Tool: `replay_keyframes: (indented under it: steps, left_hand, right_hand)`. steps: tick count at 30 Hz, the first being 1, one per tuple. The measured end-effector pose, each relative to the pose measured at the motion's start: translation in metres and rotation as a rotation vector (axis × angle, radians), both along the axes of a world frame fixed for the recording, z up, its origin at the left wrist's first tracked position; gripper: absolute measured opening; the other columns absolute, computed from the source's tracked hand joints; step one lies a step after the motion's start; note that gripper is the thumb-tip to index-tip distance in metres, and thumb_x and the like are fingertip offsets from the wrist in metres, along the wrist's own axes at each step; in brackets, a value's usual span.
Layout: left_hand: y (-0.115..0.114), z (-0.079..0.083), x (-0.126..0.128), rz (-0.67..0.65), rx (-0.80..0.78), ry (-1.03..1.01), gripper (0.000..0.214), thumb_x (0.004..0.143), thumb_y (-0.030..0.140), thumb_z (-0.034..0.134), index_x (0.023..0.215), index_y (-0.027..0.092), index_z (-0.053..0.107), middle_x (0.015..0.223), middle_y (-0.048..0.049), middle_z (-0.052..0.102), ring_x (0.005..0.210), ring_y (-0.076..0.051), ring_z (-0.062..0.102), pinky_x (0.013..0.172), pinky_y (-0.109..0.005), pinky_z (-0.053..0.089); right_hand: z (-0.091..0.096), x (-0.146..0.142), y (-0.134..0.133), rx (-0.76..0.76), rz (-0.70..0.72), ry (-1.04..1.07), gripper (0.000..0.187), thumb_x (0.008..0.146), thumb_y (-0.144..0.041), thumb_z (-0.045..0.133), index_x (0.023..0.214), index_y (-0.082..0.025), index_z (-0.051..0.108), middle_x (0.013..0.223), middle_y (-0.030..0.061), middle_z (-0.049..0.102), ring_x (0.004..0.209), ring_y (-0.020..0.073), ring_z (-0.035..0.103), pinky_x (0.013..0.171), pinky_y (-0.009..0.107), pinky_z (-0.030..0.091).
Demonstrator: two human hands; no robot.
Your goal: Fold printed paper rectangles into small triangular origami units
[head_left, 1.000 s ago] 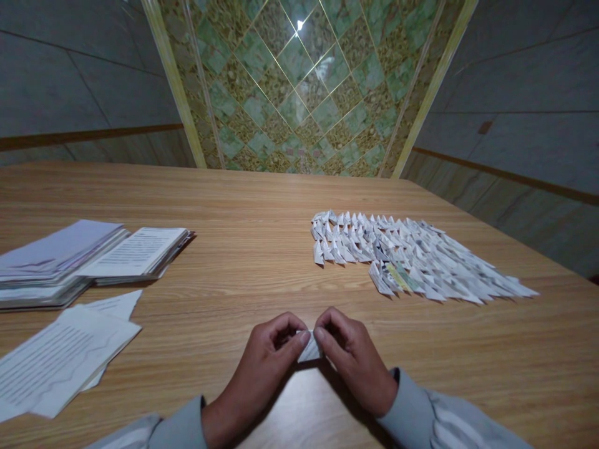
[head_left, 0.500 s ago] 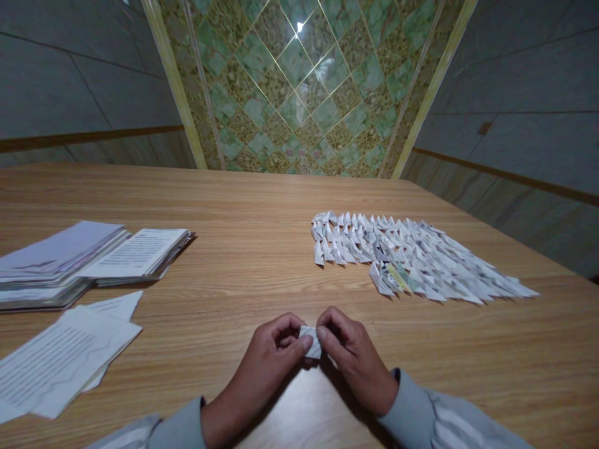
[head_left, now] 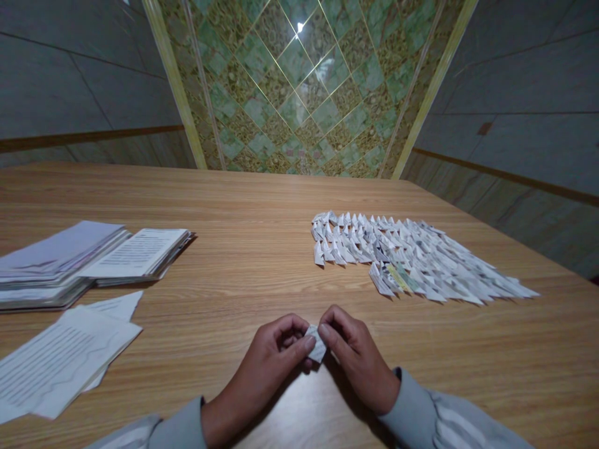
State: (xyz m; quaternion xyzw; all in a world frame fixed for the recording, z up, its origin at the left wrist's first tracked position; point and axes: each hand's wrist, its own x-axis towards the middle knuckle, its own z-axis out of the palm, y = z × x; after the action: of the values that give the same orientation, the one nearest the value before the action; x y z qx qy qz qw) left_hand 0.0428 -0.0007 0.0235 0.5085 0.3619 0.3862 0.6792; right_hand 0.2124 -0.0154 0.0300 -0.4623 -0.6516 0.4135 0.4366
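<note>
Both my hands meet low in the middle of the wooden table (head_left: 262, 249). My left hand (head_left: 266, 368) and my right hand (head_left: 358, 358) pinch a small folded white paper piece (head_left: 317, 345) between thumbs and fingertips, close to the tabletop. Only a little of the paper shows between the fingers. Rows of several small folded paper triangles (head_left: 412, 259) lie on the table beyond my right hand, well apart from it.
A stack of printed books and papers (head_left: 88, 259) lies at the left. Loose printed sheets (head_left: 60, 355) lie at the near left. Beyond the table's far edge there is green patterned tiling (head_left: 304, 81) between grey panels.
The fingers have pressed the paper piece smaller and turned it a little; both hands stay in the same place on the table.
</note>
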Motion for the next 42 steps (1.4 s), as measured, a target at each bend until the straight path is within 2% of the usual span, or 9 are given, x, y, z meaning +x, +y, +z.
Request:
replay_keyframes:
  steps: [4, 8, 13, 16, 20, 23, 33, 36, 42]
  left_hand:
    - [0.0024, -0.0008, -0.0014, 0.033, 0.013, 0.067, 0.030, 0.077, 0.042, 0.076, 0.078, 0.013, 0.067, 0.067, -0.0040, 0.068, 0.060, -0.015, 0.062, 0.061, -0.027, 0.050]
    - [-0.0006, -0.0007, -0.0041, 0.049, 0.174, 0.197, 0.026, 0.084, 0.038, 0.069, 0.075, 0.014, 0.069, 0.068, -0.0046, 0.069, 0.064, -0.016, 0.061, 0.061, -0.026, 0.047]
    - [-0.0056, 0.0007, -0.0052, 0.052, 0.329, 0.356, 0.025, 0.087, 0.034, 0.065, 0.071, 0.014, 0.069, 0.067, -0.0038, 0.066, 0.064, -0.016, 0.059, 0.060, -0.026, 0.044]
    - [-0.0036, 0.0032, -0.0031, 0.043, 0.266, 0.286, 0.022, 0.086, 0.032, 0.065, 0.072, 0.015, 0.068, 0.068, -0.0039, 0.067, 0.065, -0.017, 0.060, 0.061, -0.026, 0.045]
    - [0.0018, 0.0054, -0.0009, 0.032, 0.089, 0.145, 0.023, 0.081, 0.037, 0.069, 0.077, 0.014, 0.067, 0.068, -0.0039, 0.068, 0.064, -0.017, 0.061, 0.061, -0.026, 0.047]
    - [0.0035, 0.0046, -0.0021, 0.052, 0.058, 0.138, 0.027, 0.079, 0.040, 0.070, 0.072, 0.014, 0.067, 0.062, -0.0034, 0.066, 0.060, -0.016, 0.060, 0.061, -0.026, 0.046]
    - [-0.0045, 0.0079, -0.0072, 0.036, 0.487, 0.482, 0.027, 0.088, 0.033, 0.060, 0.069, 0.016, 0.068, 0.066, -0.0031, 0.066, 0.063, -0.017, 0.058, 0.061, -0.025, 0.041]
    - [-0.0037, 0.0090, -0.0067, 0.030, 0.449, 0.453, 0.026, 0.088, 0.033, 0.061, 0.069, 0.016, 0.068, 0.066, -0.0028, 0.066, 0.064, -0.017, 0.057, 0.061, -0.026, 0.041]
    - [0.0007, 0.0065, -0.0025, 0.040, 0.200, 0.241, 0.016, 0.079, 0.031, 0.068, 0.075, 0.016, 0.066, 0.066, 0.0007, 0.062, 0.062, -0.014, 0.053, 0.058, -0.023, 0.040]
  right_hand:
    - [-0.0007, -0.0003, -0.0004, -0.023, 0.000, 0.052, 0.032, 0.098, -0.043, 0.047, 0.077, -0.019, 0.049, 0.067, -0.0024, 0.054, 0.063, 0.0128, 0.052, 0.060, 0.024, 0.040]
    - [-0.0006, 0.0000, -0.0002, -0.008, 0.032, -0.029, 0.025, 0.096, -0.038, 0.050, 0.081, -0.019, 0.053, 0.071, -0.0015, 0.056, 0.067, 0.0136, 0.054, 0.061, 0.024, 0.040]
    - [0.0007, -0.0008, -0.0003, 0.116, 0.017, -0.170, 0.023, 0.096, -0.029, 0.048, 0.076, -0.019, 0.053, 0.072, -0.0010, 0.055, 0.072, 0.0145, 0.052, 0.063, 0.025, 0.036]
    - [0.0012, -0.0020, -0.0006, 0.140, -0.005, -0.161, 0.023, 0.096, -0.029, 0.047, 0.075, -0.020, 0.052, 0.071, -0.0011, 0.054, 0.071, 0.0145, 0.052, 0.063, 0.025, 0.035]
    - [-0.0007, -0.0013, 0.0003, 0.056, -0.061, -0.034, 0.026, 0.097, -0.036, 0.048, 0.077, -0.020, 0.051, 0.068, -0.0028, 0.052, 0.064, 0.0131, 0.049, 0.060, 0.025, 0.037]
    - [-0.0011, 0.0001, 0.0006, 0.031, -0.073, 0.004, 0.028, 0.097, -0.040, 0.048, 0.078, -0.020, 0.051, 0.069, -0.0028, 0.051, 0.064, 0.0131, 0.049, 0.059, 0.024, 0.037]
    - [0.0008, 0.0000, -0.0008, 0.067, 0.046, -0.152, 0.025, 0.095, -0.033, 0.050, 0.074, -0.019, 0.054, 0.069, -0.0020, 0.054, 0.067, 0.0135, 0.050, 0.061, 0.025, 0.034]
    - [0.0005, -0.0006, -0.0001, 0.042, 0.028, -0.083, 0.027, 0.094, -0.036, 0.051, 0.073, -0.019, 0.053, 0.067, -0.0026, 0.053, 0.065, 0.0131, 0.049, 0.060, 0.025, 0.035]
    - [-0.0018, -0.0015, 0.0016, -0.019, -0.061, 0.029, 0.034, 0.093, -0.045, 0.053, 0.072, -0.018, 0.051, 0.065, -0.0034, 0.050, 0.063, 0.0124, 0.045, 0.059, 0.024, 0.036]
